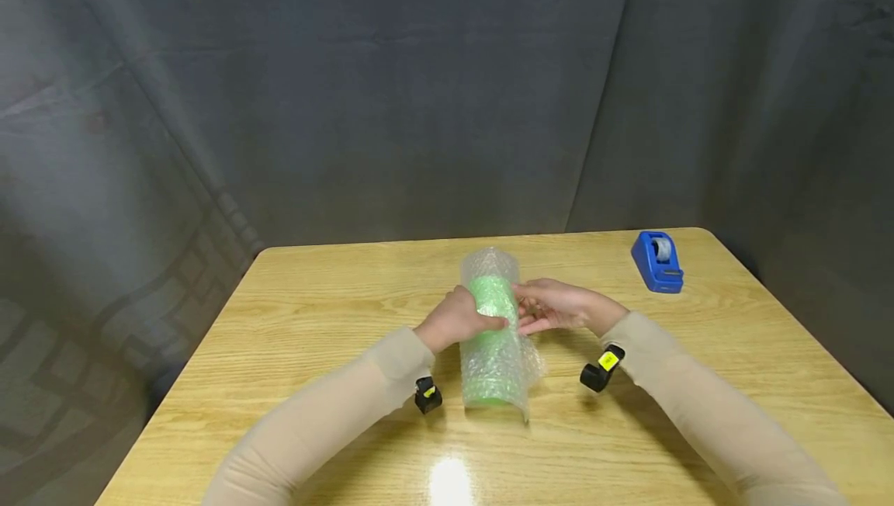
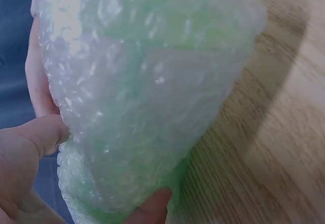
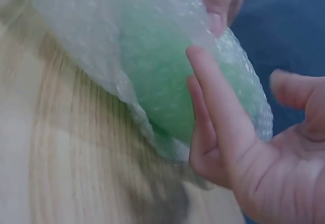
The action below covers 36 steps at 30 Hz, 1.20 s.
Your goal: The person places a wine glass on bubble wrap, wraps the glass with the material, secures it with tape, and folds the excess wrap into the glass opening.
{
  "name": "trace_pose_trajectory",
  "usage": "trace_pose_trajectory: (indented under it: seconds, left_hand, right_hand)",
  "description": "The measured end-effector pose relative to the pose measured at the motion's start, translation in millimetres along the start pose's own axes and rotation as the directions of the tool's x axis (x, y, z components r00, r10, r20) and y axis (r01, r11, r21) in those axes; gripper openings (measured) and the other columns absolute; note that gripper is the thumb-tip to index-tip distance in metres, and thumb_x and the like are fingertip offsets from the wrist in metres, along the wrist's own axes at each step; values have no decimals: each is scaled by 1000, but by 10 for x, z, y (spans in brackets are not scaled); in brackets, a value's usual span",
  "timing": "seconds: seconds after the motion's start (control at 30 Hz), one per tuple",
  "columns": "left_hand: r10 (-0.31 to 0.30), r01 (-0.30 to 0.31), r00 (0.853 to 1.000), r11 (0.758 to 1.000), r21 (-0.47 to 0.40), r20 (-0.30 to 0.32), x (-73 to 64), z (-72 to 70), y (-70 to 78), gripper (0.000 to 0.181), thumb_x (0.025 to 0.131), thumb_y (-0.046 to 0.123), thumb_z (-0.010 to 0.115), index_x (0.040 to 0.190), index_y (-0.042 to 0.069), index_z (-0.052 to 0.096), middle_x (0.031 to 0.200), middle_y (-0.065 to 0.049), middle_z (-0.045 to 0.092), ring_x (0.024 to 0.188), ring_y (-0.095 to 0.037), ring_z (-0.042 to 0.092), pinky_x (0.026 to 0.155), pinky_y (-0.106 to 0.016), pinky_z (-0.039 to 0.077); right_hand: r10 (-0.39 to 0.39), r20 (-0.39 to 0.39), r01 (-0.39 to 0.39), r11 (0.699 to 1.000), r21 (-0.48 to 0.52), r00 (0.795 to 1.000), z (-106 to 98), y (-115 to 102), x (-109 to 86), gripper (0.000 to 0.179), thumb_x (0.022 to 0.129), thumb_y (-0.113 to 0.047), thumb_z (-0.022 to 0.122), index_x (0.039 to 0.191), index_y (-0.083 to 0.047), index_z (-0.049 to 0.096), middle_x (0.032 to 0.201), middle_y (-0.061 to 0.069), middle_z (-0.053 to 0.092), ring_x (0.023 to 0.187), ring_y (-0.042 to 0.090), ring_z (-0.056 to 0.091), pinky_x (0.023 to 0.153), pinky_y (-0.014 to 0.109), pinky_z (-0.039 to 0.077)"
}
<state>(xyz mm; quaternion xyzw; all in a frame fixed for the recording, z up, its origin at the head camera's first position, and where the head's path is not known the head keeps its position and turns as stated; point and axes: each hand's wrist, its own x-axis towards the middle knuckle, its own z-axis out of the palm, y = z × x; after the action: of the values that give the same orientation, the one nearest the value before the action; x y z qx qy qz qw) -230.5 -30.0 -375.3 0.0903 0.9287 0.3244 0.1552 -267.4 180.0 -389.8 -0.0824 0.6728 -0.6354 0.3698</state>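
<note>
A green cylinder-like object in clear bubble wrap [image 1: 492, 362] lies lengthwise on the table; the wrap hides its exact kind. My left hand [image 1: 459, 320] grips it around the middle from the left, thumb across the top. At its right side is my right hand [image 1: 555, 306], with extended fingers [image 3: 218, 97] against or very near the wrap and the thumb apart. A loose flap of wrap [image 1: 533, 362] sticks out at the lower right. In the left wrist view, the bubble wrap [image 2: 147, 97] covers much of the left hand's surroundings.
A blue tape dispenser [image 1: 656, 261] with a roll of clear tape stands at the table's far right. Grey curtains [image 1: 419, 102] hang behind and beside the wooden table [image 1: 314, 296].
</note>
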Motion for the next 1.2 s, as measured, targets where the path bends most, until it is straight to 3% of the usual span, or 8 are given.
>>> trace_pose_trajectory:
  seconds: [0.1, 0.17, 0.3, 0.47, 0.63, 0.87, 1.0, 1.2]
  left_hand:
    - [-19, 19, 1000, 1000, 4, 11, 5, 1, 2, 98, 83, 50, 72, 142, -15, 28, 146, -30, 36, 116, -33, 53, 97, -44, 49]
    - [-26, 25, 1000, 1000, 8, 18, 11, 1, 6, 98, 83, 51, 71, 143, -14, 28, 147, -29, 35, 118, -33, 52, 98, -44, 48]
    - [-27, 27, 999, 1000, 14, 29, 12, 7, 16, 96, 84, 52, 70, 143, -13, 30, 151, -28, 31, 125, -35, 48, 102, -45, 46]
    - [-21, 21, 999, 1000, 2, 39, 12, 6, 11, 95, 84, 51, 70, 143, -12, 30, 150, -28, 32, 124, -34, 49, 101, -44, 46]
    - [0, 5, 999, 996, -89, 54, 19, -7, -24, 96, 84, 45, 73, 144, -13, 26, 148, -30, 33, 127, -37, 46, 102, -46, 45]
    - [-4, 20, 996, 985, -174, 92, 31, -10, -49, 100, 85, 41, 73, 148, -11, 15, 154, -30, 20, 137, -39, 35, 109, -47, 38]
    - [8, 15, 995, 976, -219, 104, 31, -17, -52, 100, 85, 37, 74, 148, -12, 14, 154, -31, 20, 135, -39, 37, 109, -47, 39]
    - [54, -14, 991, 952, -305, 123, 59, -15, -84, 84, 85, 31, 75, 141, -11, 30, 135, -25, 47, 116, -31, 54, 99, -43, 48]
  right_hand:
    - [-14, 88, -1, 987, 162, 996, -61, 57, -46, 26, 106, -9, 32, 125, 8, 34, 99, 10, 54, 90, 19, 66, 88, 27, 55]
    - [-20, 128, -11, 970, 241, 992, -83, 93, -72, 21, 103, 1, 32, 122, 9, 32, 101, 12, 56, 91, 19, 68, 89, 26, 54]
    - [-9, 105, -25, 948, 316, 994, -75, 171, -85, 16, 99, 8, 38, 114, 8, 31, 93, 12, 58, 84, 16, 70, 84, 22, 55]
    - [28, -4, -26, 978, 205, 1000, -39, 227, -61, 49, 100, 1, 44, 138, 15, 17, 93, 9, 58, 80, 12, 67, 77, 21, 57]
    - [5, -1, -5, 999, 32, 1000, -38, 239, -30, 64, 100, -11, 52, 145, 16, 15, 108, 8, 62, 94, 14, 65, 90, 33, 55]
    - [-35, 23, 35, 999, -11, 999, -53, 228, -27, 57, 100, -10, 51, 140, 18, 21, 104, 5, 66, 95, 15, 66, 93, 36, 53]
    - [-31, 26, 31, 1000, -6, 999, -51, 221, -24, 51, 100, -9, 51, 136, 17, 27, 102, 5, 68, 94, 16, 67, 90, 36, 55]
    - [-14, 16, 14, 1000, 1, 1000, -45, 209, -28, 43, 100, -12, 51, 131, 14, 35, 100, 6, 69, 93, 18, 68, 86, 36, 56]
